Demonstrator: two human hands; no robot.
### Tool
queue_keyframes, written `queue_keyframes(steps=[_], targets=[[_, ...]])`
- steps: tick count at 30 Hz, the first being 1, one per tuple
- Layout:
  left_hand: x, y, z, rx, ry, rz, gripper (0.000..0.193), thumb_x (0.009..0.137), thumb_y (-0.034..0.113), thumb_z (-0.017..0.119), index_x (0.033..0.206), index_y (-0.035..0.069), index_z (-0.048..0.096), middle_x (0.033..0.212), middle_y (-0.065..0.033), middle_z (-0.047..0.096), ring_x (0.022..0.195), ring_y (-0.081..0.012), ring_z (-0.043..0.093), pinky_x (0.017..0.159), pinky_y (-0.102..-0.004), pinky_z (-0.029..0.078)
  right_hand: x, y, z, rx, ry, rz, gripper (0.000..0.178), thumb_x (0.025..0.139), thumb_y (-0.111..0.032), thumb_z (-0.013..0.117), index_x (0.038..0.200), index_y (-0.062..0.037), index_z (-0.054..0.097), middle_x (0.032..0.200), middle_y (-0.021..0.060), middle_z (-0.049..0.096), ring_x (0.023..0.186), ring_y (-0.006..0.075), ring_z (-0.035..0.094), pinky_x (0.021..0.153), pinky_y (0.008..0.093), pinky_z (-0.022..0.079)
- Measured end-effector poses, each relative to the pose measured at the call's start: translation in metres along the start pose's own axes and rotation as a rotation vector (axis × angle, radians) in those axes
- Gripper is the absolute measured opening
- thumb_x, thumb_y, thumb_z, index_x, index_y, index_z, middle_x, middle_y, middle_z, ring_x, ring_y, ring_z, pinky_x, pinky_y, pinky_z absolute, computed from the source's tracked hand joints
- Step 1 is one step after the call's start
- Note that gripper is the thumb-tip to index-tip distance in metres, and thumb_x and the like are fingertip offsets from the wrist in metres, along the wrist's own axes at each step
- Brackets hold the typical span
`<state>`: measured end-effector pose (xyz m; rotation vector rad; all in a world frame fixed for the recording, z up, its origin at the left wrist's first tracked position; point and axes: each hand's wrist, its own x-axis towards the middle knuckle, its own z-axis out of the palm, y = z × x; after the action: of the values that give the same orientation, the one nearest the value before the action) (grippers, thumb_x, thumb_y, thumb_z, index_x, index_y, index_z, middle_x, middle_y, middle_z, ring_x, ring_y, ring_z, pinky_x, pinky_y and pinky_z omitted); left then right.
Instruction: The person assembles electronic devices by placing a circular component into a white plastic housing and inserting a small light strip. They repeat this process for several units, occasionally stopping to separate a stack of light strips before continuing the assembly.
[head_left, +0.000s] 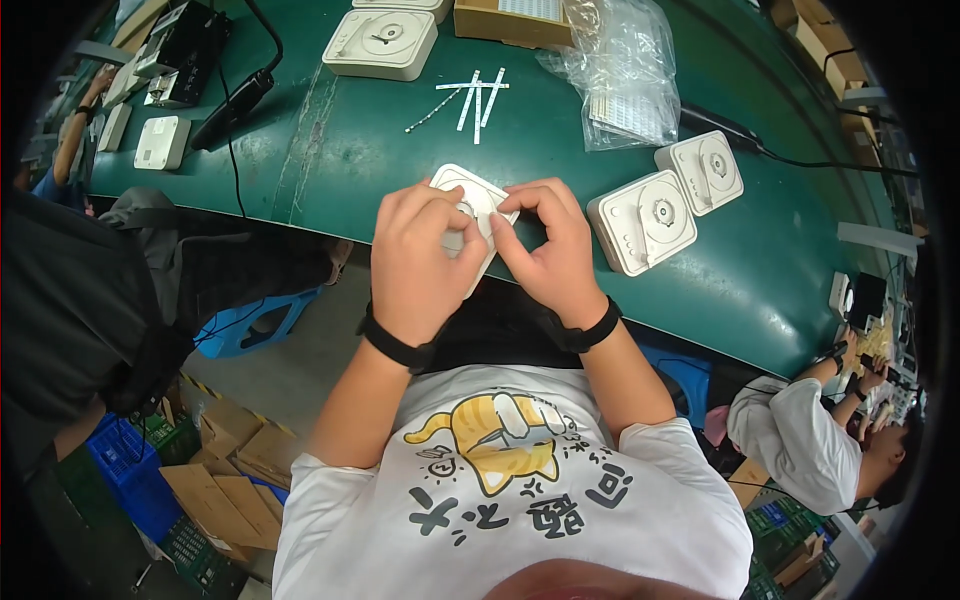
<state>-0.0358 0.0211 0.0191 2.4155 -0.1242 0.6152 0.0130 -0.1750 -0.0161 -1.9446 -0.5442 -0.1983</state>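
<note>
A white, rounded-square device shaped like a small record player (482,192) is tilted between my hands at the near edge of the green table. My left hand (418,262) is closed around its left side, with the fingers bent over its round platter. At its right corner, my right hand (556,252) pinches the edge between thumb and forefinger. My fingers hide much of the device's face. To the right stand two similar white devices, a nearer one (645,222) and a farther one (702,172). Beyond my hands lie several thin white printed strips (478,104).
More white devices (380,42) stand at the back. A cardboard box (512,24) and a clear plastic bag with sheets (628,80) lie farther off. Black cables cross the green table (330,170). Other people sit or stand at left and right.
</note>
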Motion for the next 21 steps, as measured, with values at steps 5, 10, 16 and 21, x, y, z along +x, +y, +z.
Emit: queue_keyframes(steps=[5, 10, 16, 21], targets=[[0.021, -0.030, -0.016, -0.344, -0.257, -0.246, 0.043, 0.089, 0.008, 0.095, 0.128, 0.009, 0.077, 0.147, -0.0162, 0.072, 0.132, -0.0307, 0.072, 0.110, -0.0427, 0.058, 0.003, -0.004, 0.000, 0.021, -0.002, 0.053, 0.022, 0.096, -0.012, 0.093, 0.107, -0.0044, 0.075, 0.113, 0.0114, 0.075, 0.099, 0.0236, 0.073, 0.087, 0.0350, 0.060], [0.010, -0.039, -0.016, -0.398, -0.281, -0.227, 0.062, 0.095, 0.010, 0.093, 0.152, 0.008, 0.067, 0.164, -0.0208, 0.059, 0.138, -0.0286, 0.068, 0.112, -0.0421, 0.057, 0.017, -0.012, 0.003, -0.008, -0.068, 0.193, 0.029, 0.094, -0.018, 0.097, 0.101, -0.0054, 0.073, 0.104, 0.0076, 0.067, 0.096, 0.0211, 0.069, 0.084, 0.0331, 0.057], [-0.047, -0.037, -0.014, -0.700, -0.154, -0.346, 0.057, 0.108, 0.018, 0.082, 0.158, 0.001, 0.061, 0.176, -0.0247, 0.048, 0.147, -0.0358, 0.064, 0.120, -0.0469, 0.054, 0.026, -0.018, -0.003, 0.013, -0.162, 0.347, 0.028, 0.092, -0.019, 0.098, 0.104, -0.0076, 0.074, 0.115, 0.0088, 0.072, 0.108, 0.0258, 0.070, 0.093, 0.0379, 0.055], [-0.054, 0.007, 0.001, -0.529, -0.137, -0.123, 0.051, 0.120, 0.027, 0.062, 0.161, -0.003, 0.059, 0.175, -0.0262, 0.051, 0.150, -0.0426, 0.063, 0.129, -0.0533, 0.048, -0.003, -0.049, -0.005, -0.316, -0.028, -0.088, 0.046, 0.089, -0.025, 0.095, 0.129, -0.0113, 0.077, 0.140, 0.0112, 0.074, 0.138, 0.0364, 0.065, 0.121, 0.0552, 0.044]])
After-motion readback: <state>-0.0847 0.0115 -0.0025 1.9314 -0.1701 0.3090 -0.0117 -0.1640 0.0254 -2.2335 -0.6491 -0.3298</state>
